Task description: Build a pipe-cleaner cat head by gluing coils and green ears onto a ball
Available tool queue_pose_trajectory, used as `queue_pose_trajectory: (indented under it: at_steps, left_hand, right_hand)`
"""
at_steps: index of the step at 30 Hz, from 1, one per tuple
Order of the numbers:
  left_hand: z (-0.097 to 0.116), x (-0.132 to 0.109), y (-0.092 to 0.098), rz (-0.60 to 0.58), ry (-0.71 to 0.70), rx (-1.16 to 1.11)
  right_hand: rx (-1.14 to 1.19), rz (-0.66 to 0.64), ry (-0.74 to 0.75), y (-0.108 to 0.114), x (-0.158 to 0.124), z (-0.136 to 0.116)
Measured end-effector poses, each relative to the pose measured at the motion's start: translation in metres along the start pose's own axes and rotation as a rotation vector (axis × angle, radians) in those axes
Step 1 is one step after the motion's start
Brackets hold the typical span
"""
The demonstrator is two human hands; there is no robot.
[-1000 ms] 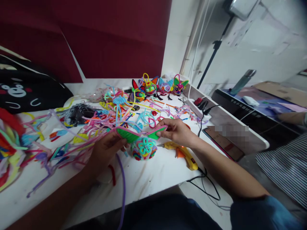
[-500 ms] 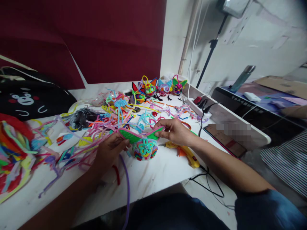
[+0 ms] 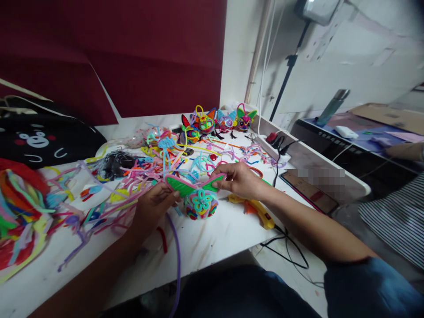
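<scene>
My left hand (image 3: 153,208) and my right hand (image 3: 239,179) both grip a pipe-cleaner head (image 3: 200,204), a multicoloured ball with two green, pink-edged ears (image 3: 180,185) on top. The left hand's fingers close on the left ear, and the right hand pinches the tip of the right ear. The ball rests just above the white table (image 3: 212,240). A long purple pipe cleaner (image 3: 176,260) trails from under my left hand toward the table's front edge.
A yellow glue gun (image 3: 255,208) lies right of the ball, its black cord running off the edge. Loose pipe cleaners (image 3: 109,185) cover the left and middle. Several finished heads (image 3: 215,121) stand at the back. A phone (image 3: 309,192) and a power strip (image 3: 276,145) lie to the right. Another person's striped sleeve (image 3: 394,221) is at far right.
Both hands keep their hold on the ears; the head and hands have barely shifted, only the camera has turned slightly.
</scene>
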State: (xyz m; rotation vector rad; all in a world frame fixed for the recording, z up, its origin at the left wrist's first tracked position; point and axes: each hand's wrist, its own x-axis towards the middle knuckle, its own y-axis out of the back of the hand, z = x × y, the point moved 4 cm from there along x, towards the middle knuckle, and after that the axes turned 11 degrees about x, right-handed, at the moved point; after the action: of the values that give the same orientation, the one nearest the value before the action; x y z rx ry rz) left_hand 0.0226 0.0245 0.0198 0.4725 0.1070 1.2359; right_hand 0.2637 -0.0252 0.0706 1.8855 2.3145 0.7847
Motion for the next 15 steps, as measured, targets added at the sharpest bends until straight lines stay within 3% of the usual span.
queue_pose_trajectory:
  at_steps: [15]
  left_hand:
    - [0.0034,-0.0013,-0.0055,-0.008,0.013,0.049]
  right_hand:
    - [-0.119,0.02,0.014,-0.0007,-0.0013,-0.0004]
